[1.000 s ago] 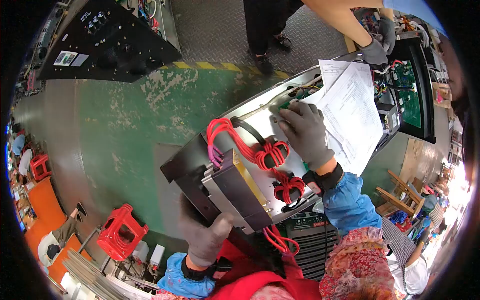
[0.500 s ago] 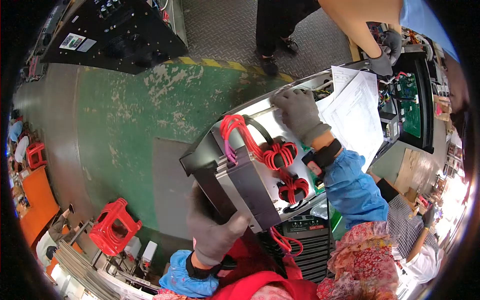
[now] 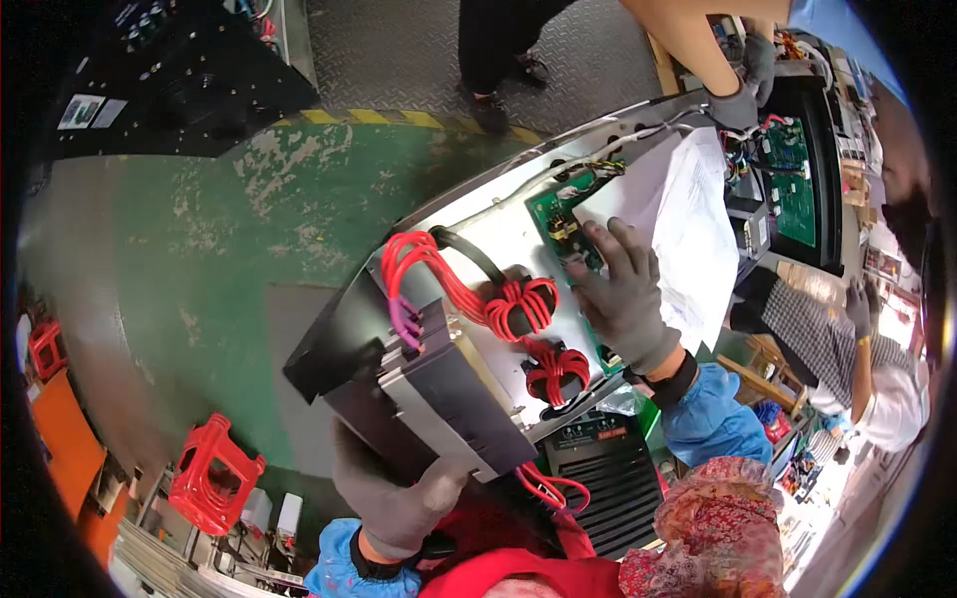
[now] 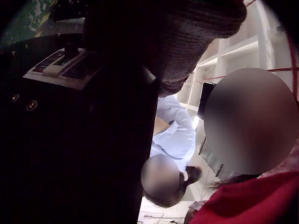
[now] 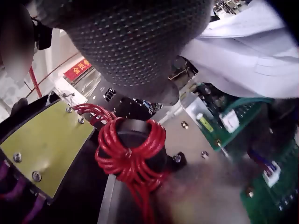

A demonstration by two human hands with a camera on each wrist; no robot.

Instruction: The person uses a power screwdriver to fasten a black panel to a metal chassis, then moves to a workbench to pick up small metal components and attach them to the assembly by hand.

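An open metal chassis [image 3: 469, 221] runs diagonally across the head view. My gloved left hand [image 3: 404, 503] grips its near-left end, thumb at the near edge and fingers partly hidden along the outer face. Close by sits a dark boxy module [image 3: 454, 399] with a yellow plate [image 5: 49, 147]. Two rings wound with red wire [image 3: 523, 307] lie beside it. My gloved right hand [image 3: 628, 299] has its fingers extended over a green circuit board [image 3: 560, 214], right at the edge of the white papers [image 3: 688, 234]. The papers cover part of the chassis.
Another person's gloved hand [image 3: 736, 105] is at the chassis's far right end, near a second green board [image 3: 793, 184]. A red stool [image 3: 214, 478] stands at the lower left. A black ribbed unit [image 3: 608, 488] is below the chassis. A black panelled cabinet [image 3: 169, 90] stands at the upper left.
My right hand went left to the chassis's far rim, then came back toward the papers. The papers now look creased and bunched, with more green board showing. My left hand stays at the chassis end.
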